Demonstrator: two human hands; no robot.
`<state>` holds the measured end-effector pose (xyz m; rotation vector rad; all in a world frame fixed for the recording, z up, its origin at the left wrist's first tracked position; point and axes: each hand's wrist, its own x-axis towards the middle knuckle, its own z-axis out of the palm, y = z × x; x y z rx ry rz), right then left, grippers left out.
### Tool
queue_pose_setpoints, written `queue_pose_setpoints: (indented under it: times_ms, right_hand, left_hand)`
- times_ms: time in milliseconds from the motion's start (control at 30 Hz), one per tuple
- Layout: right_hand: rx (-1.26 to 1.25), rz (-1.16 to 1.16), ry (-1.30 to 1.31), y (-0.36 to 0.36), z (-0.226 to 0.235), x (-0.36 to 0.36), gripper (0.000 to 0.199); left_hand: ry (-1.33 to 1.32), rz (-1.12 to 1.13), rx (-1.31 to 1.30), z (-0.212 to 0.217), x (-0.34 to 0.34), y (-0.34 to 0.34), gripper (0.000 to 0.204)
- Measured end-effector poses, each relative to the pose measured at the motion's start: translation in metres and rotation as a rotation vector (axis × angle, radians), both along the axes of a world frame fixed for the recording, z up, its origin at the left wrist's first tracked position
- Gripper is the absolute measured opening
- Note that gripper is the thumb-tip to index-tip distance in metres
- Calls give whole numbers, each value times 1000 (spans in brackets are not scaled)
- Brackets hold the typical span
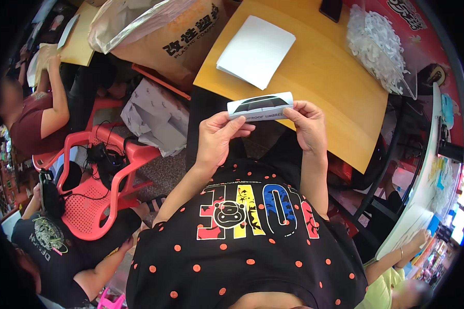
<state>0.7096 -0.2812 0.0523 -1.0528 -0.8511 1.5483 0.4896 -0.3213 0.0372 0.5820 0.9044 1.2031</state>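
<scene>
Between my two hands is a curled paper label [260, 106], white with a dark umbrella picture and lettering, bent into a roll lengthwise. My left hand [221, 134] pinches its left end, thumb in front and fingers behind. At the other end, my right hand [308, 126] grips it with the thumb pressed on the front. The label is held in front of the near edge of a yellow wooden table [314, 77]. A stack of white paper sheets [256, 51] lies on that table, just beyond the label.
A clear bag of white plastic pieces [379, 49] and a dark phone [331, 8] are on the table. A large brown sack [162, 41] stands left of it. A red plastic chair [90, 206] holds cables. Other people sit at left and lower right.
</scene>
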Motion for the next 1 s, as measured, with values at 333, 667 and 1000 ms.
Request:
queue_pose_setpoints:
  times_ms: [333,667,1000]
  right_hand:
    - [11,-15,5,1,-4,1,13]
    - [13,3,-41,-2,-8,1,13]
    - [626,43,-1053,-10,24,-7,27]
  left_hand:
    - [-204,-85,-96,6,4,5,24]
    - [10,-64,30,5,4,4,29]
    - [258,-27,209,3,0,2,26]
